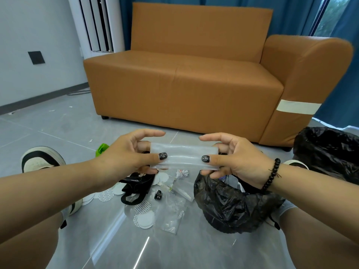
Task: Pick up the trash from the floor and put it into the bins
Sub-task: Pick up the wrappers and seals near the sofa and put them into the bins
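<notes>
Evidently the cleanup is partway: the left hand (pixel 128 152) and right hand (pixel 231 158) pinch the ends of a folded clear plastic bag (pixel 183 157) above the floor litter (pixel 147 193), beside the black-lined bin (pixel 233 206); white discs, wrappers and a black bag remain.

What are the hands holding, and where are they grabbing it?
A folded clear plastic bag. The left hand pinches its left end and the right hand pinches its right end, thumbs on top, stretching it flat between them.
</notes>
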